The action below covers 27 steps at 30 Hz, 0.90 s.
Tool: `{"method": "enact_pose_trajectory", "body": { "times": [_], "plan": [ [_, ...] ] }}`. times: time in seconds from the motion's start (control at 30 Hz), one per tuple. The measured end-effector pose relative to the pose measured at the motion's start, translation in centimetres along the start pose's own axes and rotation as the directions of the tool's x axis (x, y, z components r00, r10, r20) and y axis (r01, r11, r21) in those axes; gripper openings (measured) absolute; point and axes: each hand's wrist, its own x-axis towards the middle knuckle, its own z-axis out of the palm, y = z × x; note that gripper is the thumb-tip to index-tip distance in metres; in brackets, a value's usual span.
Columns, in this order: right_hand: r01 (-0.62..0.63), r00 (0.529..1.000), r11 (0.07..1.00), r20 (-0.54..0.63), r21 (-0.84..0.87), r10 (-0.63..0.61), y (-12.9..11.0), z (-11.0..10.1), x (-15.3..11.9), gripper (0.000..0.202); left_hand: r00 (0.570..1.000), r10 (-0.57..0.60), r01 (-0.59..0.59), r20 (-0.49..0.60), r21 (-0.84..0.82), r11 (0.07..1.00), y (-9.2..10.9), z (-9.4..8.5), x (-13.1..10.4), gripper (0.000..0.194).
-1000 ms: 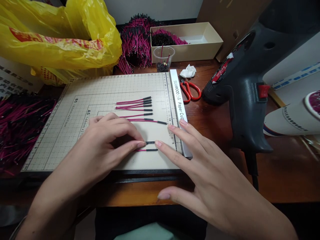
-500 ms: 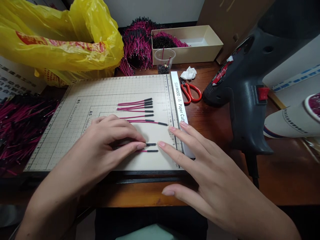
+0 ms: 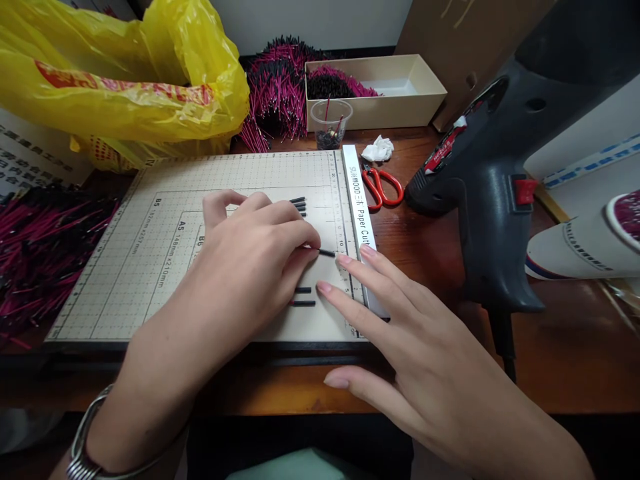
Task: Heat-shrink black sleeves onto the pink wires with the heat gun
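Observation:
My left hand reaches over the board of a paper cutter. Its thumb and finger are pinched on a wire, whose black-sleeved end sticks out to the right. Fingers spread, my right hand rests across the cutter's right edge, with one fingertip beside that end. Two more black-sleeved wires lie below, close to another right fingertip. Above, the black ends of several wires show; my left hand hides their pink lengths.
Red-handled snips and crumpled tissue lie right of the cutter. A large heat gun and a paper cup stand further right. Behind are a clear cup, a wire-filled box and a yellow bag. Wires pile left.
My left hand has moved right and up the board, from the lower wires to the wire by my right fingertip. The right hand has stayed nearly still.

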Motion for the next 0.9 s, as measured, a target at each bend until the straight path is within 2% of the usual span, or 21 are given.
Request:
{"method": "enact_pose_trajectory", "body": {
  "times": [0.23, 0.4, 0.53, 0.7, 0.9],
  "plan": [
    [0.010, 1.000, 0.998, -0.008, -0.057, -0.011, -0.2, -1.1, 1.0, 0.064, 1.000, -0.002, 0.002, 0.002, -0.094, 0.996, -1.2, -0.7, -1.3, 0.026],
    [0.016, 1.000, 0.986, 0.006, -0.166, -0.015, -0.5, -1.3, 2.4, 0.068, 0.996, -0.060, 0.069, 0.063, -0.151, 0.986, -2.6, -1.8, -2.4, 0.022],
    [0.047, 0.999, 0.975, 0.029, -0.216, -0.042, -0.8, -1.1, 2.5, 0.067, 0.991, -0.066, 0.087, 0.116, -0.187, 0.978, -3.0, -2.4, -2.7, 0.021],
    [0.112, 0.994, 0.956, 0.043, -0.269, -0.105, -0.5, -1.7, 2.1, 0.064, 0.991, -0.073, 0.095, 0.116, -0.198, 0.976, -2.9, -2.0, -2.6, 0.022],
    [0.239, 0.969, 0.939, 0.120, -0.247, -0.215, 0.3, -3.2, 3.7, 0.062, 0.996, -0.045, 0.062, 0.080, -0.212, 0.975, -3.0, -1.6, -2.6, 0.019]
  ]
}}
